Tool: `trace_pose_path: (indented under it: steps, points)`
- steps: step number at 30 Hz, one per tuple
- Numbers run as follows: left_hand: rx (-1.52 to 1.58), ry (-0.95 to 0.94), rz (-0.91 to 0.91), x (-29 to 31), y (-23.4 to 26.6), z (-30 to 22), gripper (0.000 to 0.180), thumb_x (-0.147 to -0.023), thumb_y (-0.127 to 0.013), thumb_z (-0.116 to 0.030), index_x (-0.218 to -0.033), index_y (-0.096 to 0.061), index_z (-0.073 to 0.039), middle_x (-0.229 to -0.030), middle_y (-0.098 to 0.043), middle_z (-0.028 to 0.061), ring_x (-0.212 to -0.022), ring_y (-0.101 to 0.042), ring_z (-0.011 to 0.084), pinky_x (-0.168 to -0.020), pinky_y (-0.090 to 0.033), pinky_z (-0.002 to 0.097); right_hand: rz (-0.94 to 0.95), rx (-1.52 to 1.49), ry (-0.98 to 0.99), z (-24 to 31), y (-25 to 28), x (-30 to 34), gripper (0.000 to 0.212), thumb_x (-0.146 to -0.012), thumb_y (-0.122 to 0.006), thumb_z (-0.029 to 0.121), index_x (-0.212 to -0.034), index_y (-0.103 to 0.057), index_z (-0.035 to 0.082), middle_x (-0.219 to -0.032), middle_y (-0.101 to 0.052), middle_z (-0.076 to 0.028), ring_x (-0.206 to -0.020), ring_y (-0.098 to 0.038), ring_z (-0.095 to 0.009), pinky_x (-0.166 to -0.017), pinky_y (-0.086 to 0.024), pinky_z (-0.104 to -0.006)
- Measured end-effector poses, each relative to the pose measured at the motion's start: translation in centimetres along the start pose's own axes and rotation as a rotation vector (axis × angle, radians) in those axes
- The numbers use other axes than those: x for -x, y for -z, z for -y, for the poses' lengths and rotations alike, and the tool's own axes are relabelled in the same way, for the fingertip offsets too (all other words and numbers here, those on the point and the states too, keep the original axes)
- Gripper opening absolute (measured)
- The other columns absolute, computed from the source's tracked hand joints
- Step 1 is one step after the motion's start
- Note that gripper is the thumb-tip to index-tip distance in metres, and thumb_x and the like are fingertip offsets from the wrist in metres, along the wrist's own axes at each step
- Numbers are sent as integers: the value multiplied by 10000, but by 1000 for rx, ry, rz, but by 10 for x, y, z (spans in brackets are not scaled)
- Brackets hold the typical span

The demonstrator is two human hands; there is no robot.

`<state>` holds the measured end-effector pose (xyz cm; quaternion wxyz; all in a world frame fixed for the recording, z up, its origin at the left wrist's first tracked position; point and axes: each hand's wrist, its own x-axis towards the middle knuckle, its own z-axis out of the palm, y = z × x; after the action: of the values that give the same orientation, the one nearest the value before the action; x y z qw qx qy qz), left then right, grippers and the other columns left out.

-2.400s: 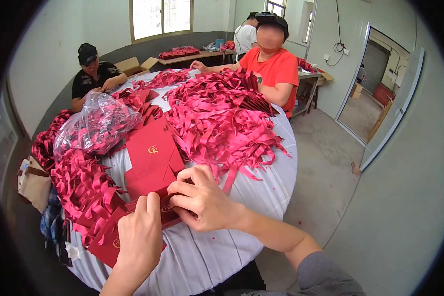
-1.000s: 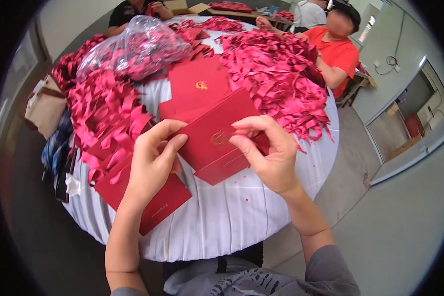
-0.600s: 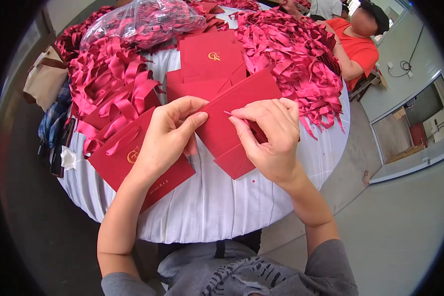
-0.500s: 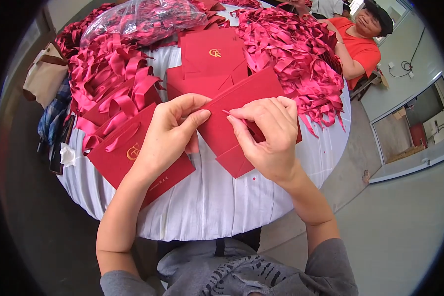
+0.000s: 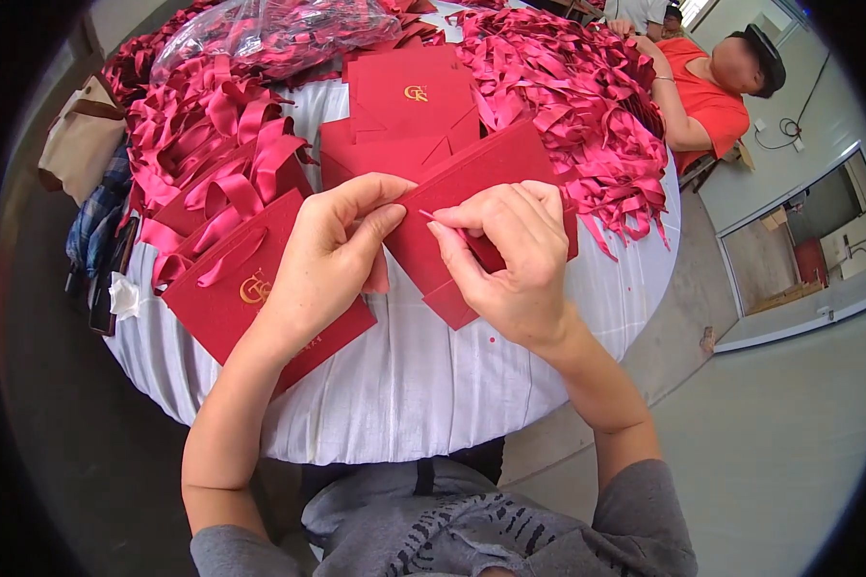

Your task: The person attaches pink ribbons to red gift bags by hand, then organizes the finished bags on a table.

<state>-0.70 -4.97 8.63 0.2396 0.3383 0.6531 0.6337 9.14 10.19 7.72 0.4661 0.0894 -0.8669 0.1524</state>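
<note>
A flat red paper gift bag (image 5: 505,168) is held at a tilt in front of me, over the white-covered table. My left hand (image 5: 332,245) is closed on its upper left edge, pinching it between thumb and fingers. Close beside, my right hand (image 5: 515,255) pinches a thin pink ribbon end (image 5: 425,213) against the bag's face; most of the ribbon is hidden by the fingers. Under my left forearm lies another red gift bag (image 5: 226,308) with pink ribbon handles and a gold emblem.
Flat red bags (image 5: 409,87) are stacked ahead. A heap of pink ribbons (image 5: 568,106) lies far right; bags with ribbon handles (image 5: 216,125) pile up on the left, near a clear plastic bag (image 5: 279,38). A person in orange (image 5: 698,91) sits at the far right.
My right fingertips have shifted slightly left with the ribbon end, closer to my left thumb. Both hands keep their pinch. The person at the far right has turned their head.
</note>
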Motion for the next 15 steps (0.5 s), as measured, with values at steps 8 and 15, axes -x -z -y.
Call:
trace_pose_path:
  steps: [8, 15]
  points:
    - [-128, -80, -68, 8, -10, -3, 212, -868, -589, 18, -1078, -606, 43, -739, -622, 50, -485, -508, 38, -428, -405, 225, -9, -9, -58, 7, 1, 3, 162, -676, -698, 19, -756, -568, 72, -701, -554, -35, -655, -553, -214, -698, -377, -354]
    - [-410, -420, -124, 17, -18, -3, 267, -800, -608, 48, -1066, -606, 26, -883, -647, 173, -705, -654, 260, -601, -508, 309, 3, 66, -130, 29, 9, 0, 185, -664, -684, 4, -726, -521, 66, -674, -491, -56, -645, -517, -238, -685, -382, -366]
